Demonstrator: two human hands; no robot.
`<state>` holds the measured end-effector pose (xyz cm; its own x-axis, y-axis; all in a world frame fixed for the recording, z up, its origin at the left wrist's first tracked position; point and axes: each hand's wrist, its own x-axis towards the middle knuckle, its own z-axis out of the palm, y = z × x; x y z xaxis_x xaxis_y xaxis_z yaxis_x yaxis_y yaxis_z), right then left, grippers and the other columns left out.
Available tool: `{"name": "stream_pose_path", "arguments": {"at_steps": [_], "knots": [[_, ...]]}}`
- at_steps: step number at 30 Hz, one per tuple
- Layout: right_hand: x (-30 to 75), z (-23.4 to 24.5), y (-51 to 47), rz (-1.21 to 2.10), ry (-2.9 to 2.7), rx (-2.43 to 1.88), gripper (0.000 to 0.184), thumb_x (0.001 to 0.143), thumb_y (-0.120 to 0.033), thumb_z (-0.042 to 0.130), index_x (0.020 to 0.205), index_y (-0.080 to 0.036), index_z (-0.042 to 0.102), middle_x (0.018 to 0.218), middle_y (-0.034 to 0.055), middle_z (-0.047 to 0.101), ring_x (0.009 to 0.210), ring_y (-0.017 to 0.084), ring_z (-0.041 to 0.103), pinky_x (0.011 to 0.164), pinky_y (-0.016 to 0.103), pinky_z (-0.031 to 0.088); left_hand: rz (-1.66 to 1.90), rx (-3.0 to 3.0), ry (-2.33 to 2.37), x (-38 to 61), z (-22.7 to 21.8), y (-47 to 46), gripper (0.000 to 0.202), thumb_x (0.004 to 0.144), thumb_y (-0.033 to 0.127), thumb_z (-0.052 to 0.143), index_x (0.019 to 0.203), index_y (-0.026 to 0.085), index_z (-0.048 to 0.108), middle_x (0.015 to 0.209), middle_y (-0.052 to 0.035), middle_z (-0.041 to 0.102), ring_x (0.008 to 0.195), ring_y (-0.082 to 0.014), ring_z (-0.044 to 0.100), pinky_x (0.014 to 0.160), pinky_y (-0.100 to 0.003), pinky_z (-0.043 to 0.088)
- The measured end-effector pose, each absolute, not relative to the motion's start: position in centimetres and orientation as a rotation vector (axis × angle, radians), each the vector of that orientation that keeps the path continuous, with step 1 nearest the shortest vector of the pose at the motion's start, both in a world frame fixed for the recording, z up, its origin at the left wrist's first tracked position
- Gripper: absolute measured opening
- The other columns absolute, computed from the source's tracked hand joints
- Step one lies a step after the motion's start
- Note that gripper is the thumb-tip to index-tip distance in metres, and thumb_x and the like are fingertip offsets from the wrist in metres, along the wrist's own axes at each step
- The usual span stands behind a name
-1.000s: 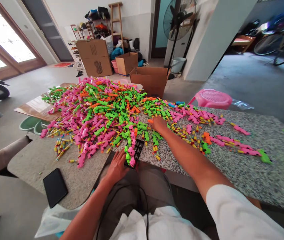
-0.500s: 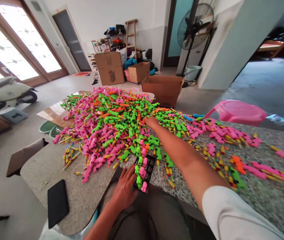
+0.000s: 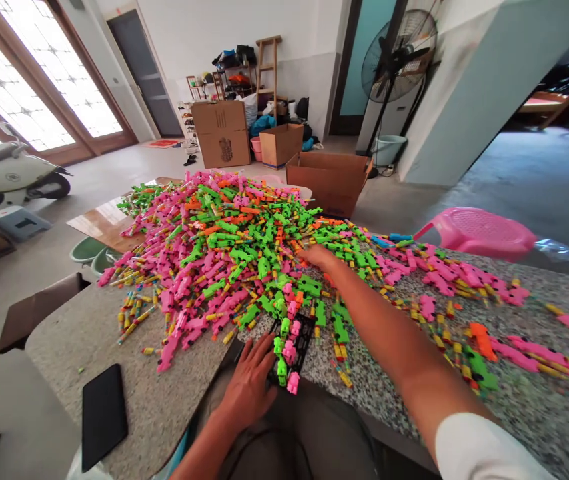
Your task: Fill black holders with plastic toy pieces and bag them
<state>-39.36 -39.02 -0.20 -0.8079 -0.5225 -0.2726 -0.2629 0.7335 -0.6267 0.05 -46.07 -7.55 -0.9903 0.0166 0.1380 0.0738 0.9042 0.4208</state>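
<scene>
My left hand (image 3: 253, 375) lies with fingers outstretched at the left edge of a black tray (image 3: 305, 333) with openings. Along the tray stand two rows of small toy figures, green ones (image 3: 282, 370) on the left and pink ones (image 3: 289, 351) on the right. Above the near right side of a large pile of pink, green and orange animal-shaped toys (image 3: 244, 257) is my right hand (image 3: 315, 256). Its fingers are drawn together, close to orange pieces (image 3: 300, 253). What sits between its fingertips, if anything, is too small to make out.
A black phone (image 3: 105, 417) lies on the speckled stone table (image 3: 164, 400). Yellow-banded sticks (image 3: 137, 310) and loose toys (image 3: 484, 273) spread left and right. Beyond the table stand an open cardboard box (image 3: 329, 177), a pink plastic stool (image 3: 479, 230) and a fan (image 3: 394, 57).
My right hand has drawn slightly back toward me and to the right over the pile. My left hand stays beside the tray. The whole view has shifted a little.
</scene>
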Motion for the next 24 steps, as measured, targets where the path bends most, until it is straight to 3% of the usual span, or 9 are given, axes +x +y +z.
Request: {"name": "stream_pose_path", "arguments": {"at_steps": [5,9,13,18,22,24], "knots": [[-33.5,1.4,-30.2,-1.416,1.802,-0.562,0.034,0.082,-0.051,0.072,0.079,-0.019,0.061,0.066,-0.0013,0.057,0.051,0.010,0.045,0.044,0.023,0.033,-0.798,-0.117,-2.819,0.3,-7.9,-46.9,0.086,0.066,0.005,0.057,0.149,0.023,0.048,0.169,-0.0131,0.036,0.161,-0.0338,0.028,0.130,-0.065,0.027],[-27.1,2.5,-24.7,-1.610,1.468,-0.526,0.035,0.078,-0.047,0.076,0.095,-0.019,0.065,0.071,-0.0022,0.059,0.052,0.009,0.047,0.045,0.021,0.038,-0.965,0.138,-2.492,0.8,-5.8,-46.9,0.069,0.080,0.003,0.047,0.145,0.025,0.050,0.161,-0.0126,0.047,0.152,-0.0284,0.044,0.121,-0.057,0.046],[-20.1,3.6,-21.5,-1.519,1.255,-0.565,0.042,0.073,-0.040,0.079,0.106,-0.016,0.069,0.083,0.0013,0.066,0.059,0.010,0.055,0.052,0.021,0.044,-0.855,0.201,-2.270,1.7,-0.8,-44.9,0.046,0.097,0.014,0.049,0.141,0.026,0.052,0.148,-0.0123,0.060,0.140,-0.0263,0.057,0.115,-0.052,0.053],[-13.7,4.8,-20.3,-1.209,1.101,-0.834,0.038,0.078,-0.043,0.080,0.101,-0.015,0.070,0.082,-0.0001,0.064,0.066,0.010,0.054,0.058,0.019,0.044,-0.641,-0.195,-2.442,2.9,4.4,-41.9,0.060,0.098,0.015,0.058,0.155,0.031,0.043,0.151,-0.0100,0.059,0.141,-0.0249,0.057,0.117,-0.048,0.051],[-12.1,4.4,-19.2,-1.149,1.139,-0.882,0.040,0.080,-0.048,0.082,0.099,-0.014,0.070,0.079,-0.0002,0.064,0.064,0.009,0.054,0.056,0.018,0.045,-0.535,-0.292,-2.543,4.4,4.6,-41.3,0.049,0.099,0.016,0.058,0.145,0.030,0.056,0.123,-0.0053,0.076,0.113,-0.0215,0.072,0.106,-0.042,0.056],[-11.8,3.7,-18.5,-1.265,1.123,-0.835,0.051,0.085,-0.059,0.076,0.105,-0.013,0.070,0.080,0.0024,0.067,0.059,0.009,0.055,0.052,0.019,0.045,-0.505,-0.253,-2.573,5.2,3.9,-41.3,0.039,0.100,0.018,0.058,0.138,0.027,0.061,0.111,-0.0044,0.079,0.098,-0.0201,0.074,0.094,-0.038,0.058]]}}
